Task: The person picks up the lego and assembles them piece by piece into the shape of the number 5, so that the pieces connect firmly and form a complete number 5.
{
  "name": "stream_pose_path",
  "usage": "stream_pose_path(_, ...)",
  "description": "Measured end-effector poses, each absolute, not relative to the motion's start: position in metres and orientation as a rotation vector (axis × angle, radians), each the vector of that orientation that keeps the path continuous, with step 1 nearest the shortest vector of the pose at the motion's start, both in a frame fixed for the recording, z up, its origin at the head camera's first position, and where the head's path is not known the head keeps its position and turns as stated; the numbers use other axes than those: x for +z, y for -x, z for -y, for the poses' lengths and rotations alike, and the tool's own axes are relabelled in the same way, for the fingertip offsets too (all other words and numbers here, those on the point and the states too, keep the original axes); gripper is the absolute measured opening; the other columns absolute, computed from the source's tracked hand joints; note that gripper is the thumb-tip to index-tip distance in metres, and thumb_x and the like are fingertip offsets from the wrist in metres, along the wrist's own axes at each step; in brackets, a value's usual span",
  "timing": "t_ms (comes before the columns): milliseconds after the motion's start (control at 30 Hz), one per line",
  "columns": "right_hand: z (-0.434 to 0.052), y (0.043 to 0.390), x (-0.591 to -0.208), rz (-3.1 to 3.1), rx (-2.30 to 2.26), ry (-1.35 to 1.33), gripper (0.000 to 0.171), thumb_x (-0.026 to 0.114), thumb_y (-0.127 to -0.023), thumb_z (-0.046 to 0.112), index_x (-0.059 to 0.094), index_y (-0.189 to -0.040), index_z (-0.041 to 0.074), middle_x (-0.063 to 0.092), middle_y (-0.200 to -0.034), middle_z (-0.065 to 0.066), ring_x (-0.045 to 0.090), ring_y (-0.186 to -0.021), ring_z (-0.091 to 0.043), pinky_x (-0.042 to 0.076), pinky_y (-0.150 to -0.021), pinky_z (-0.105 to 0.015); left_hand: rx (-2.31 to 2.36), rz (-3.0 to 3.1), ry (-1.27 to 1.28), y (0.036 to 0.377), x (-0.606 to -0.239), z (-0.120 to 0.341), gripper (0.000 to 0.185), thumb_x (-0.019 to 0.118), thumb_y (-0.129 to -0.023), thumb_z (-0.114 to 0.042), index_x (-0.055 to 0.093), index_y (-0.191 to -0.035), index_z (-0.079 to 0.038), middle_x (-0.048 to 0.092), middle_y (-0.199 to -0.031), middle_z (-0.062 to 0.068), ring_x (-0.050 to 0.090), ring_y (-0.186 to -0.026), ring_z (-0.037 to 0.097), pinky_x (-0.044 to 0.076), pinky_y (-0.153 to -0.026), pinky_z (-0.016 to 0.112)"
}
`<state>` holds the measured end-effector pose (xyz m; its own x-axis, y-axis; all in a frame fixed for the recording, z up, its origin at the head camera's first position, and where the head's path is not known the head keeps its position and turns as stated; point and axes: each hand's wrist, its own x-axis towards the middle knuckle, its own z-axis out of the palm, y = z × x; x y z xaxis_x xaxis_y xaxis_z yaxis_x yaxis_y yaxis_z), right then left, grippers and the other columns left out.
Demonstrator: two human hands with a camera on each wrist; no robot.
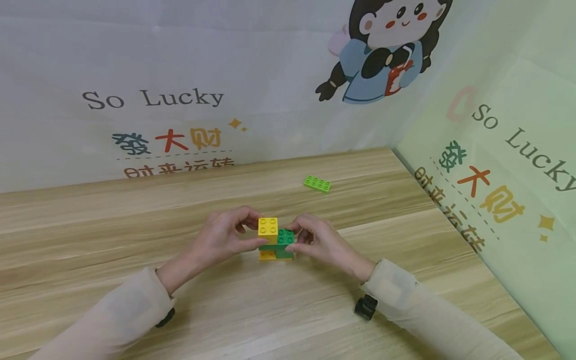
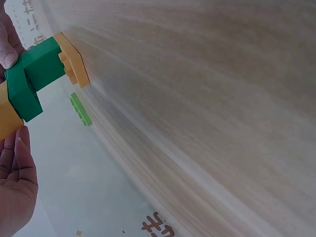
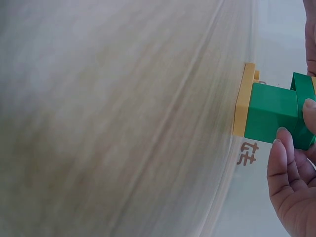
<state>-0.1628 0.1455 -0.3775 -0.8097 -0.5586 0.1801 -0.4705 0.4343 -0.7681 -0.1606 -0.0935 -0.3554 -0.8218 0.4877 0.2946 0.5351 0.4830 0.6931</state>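
Observation:
A small stack of toy building bricks stands on the table between both hands. At its foot is a flat yellow brick, carrying a green block on one end. Across that block lies a thinner green brick, sticking out to the left. A yellow block tops its left end, studs up. My left hand pinches this yellow block between thumb and fingers. From the other side my right hand holds the thinner green brick, thumb in front, fingers partly hidden behind.
A flat lime-green brick lies farther back on the wooden table, right of the stack. Printed white cloth hangs behind the table, and another printed sheet borders its right edge.

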Motion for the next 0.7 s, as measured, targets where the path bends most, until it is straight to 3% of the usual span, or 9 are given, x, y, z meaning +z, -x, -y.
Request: stream_pose_path(700, -0.1453, 0.1627, -0.3759, -2.558, -1.335, 0.909, 0.026, 0.074, -0.078, 0.006, 0.062, -0.101, 0.003, 0.063, -0.095, -0.007, 0.056, -0.073, -0.007, 0.051, -0.064, -0.022, -1.192, 2.642, 0.959, 0.162, -0.3542, 0.0929, 0.033, 0.082, -0.071, -0.016, 0.066, -0.098, -0.005, 0.071, -0.092, 0.004, 0.065, -0.08, 0.011, 0.053, -0.066, 0.022)
